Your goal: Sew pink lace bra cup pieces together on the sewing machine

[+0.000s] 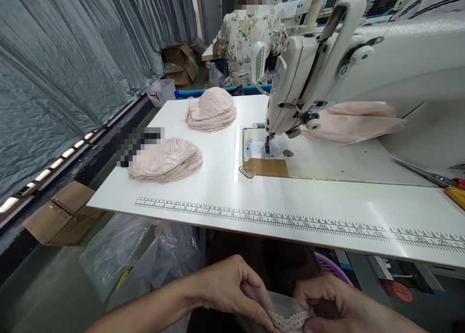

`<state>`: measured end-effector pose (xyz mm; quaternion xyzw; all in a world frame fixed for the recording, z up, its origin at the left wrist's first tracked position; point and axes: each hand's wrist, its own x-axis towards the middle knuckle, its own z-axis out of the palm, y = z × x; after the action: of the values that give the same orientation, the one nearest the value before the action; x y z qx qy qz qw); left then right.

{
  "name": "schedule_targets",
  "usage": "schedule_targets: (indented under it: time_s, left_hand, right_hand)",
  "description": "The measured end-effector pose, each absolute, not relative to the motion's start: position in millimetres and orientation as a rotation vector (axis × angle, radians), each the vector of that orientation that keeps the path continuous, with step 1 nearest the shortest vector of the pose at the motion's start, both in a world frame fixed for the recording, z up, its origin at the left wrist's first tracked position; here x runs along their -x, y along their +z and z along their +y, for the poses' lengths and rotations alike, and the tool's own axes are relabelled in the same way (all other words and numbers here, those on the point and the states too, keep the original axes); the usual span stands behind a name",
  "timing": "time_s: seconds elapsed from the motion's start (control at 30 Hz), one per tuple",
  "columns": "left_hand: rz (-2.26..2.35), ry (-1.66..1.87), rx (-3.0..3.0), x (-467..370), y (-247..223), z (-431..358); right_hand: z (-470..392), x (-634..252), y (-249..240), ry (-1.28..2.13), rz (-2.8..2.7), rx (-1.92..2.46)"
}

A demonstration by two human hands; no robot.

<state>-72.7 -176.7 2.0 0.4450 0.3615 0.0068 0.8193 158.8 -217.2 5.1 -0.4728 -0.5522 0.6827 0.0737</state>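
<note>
A pale, scallop-edged fabric piece [290, 319] spans the gap between the left hand [234, 289] and the right hand [332, 299], each pinching one end between thumb and curled fingers. Beyond both hands is the counter [214, 192]; ahead of the left sit two pink lace stacks [178, 158], ahead of the right a sewing machine [296, 81].

A: Tabletop [218, 190] bright; white glare streak beyond the right hand [343, 294].
B: Seen. Deep shadow under its front edge, behind the left hand [227, 282]. Pixel blocks partly mask the nearer pink stack [178, 161].
</note>
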Motion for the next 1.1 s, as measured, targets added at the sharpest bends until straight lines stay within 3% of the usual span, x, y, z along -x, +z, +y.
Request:
schedule_targets:
  time_s: [1.1]
  left_hand:
    - [0.895,-0.052,-1.151,62,7,-178]
  right_hand:
    - [-218,-166,4,2.083,-1.588,1.286]
